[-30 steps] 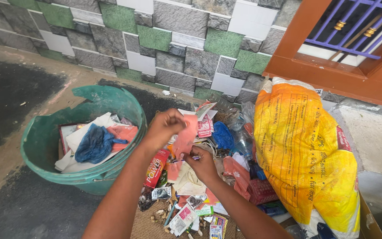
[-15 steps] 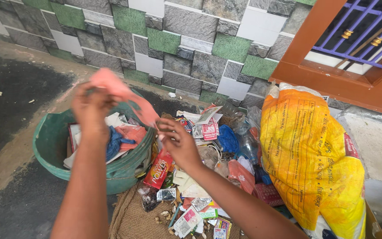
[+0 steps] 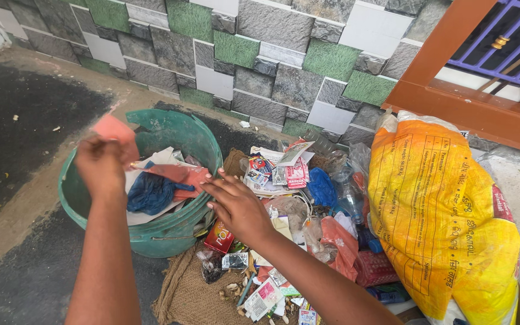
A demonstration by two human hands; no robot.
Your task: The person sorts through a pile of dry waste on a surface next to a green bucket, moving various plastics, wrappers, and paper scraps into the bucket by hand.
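Observation:
My left hand (image 3: 100, 165) is raised over the left side of a cracked green bucket (image 3: 170, 232) and pinches a piece of pink plastic (image 3: 114, 129). Inside the bucket lie a blue bag (image 3: 148, 194), white paper and an orange-pink wrapper (image 3: 179, 174). My right hand (image 3: 239, 207) hovers palm down with fingers apart by the bucket's right rim, holding nothing, above a heap of mixed litter (image 3: 296, 198) on a brown jute mat (image 3: 191, 295).
A stuffed yellow woven sack (image 3: 440, 216) leans at the right of the litter heap. Behind stands a grey, green and white tiled wall (image 3: 260, 54) with an orange window frame (image 3: 446, 78). Dark ground (image 3: 13, 120) lies to the left.
My left hand carried the pink plastic from the litter heap leftward over the bucket and lowered it a little. My right hand let go of it and spread out near the bucket's rim.

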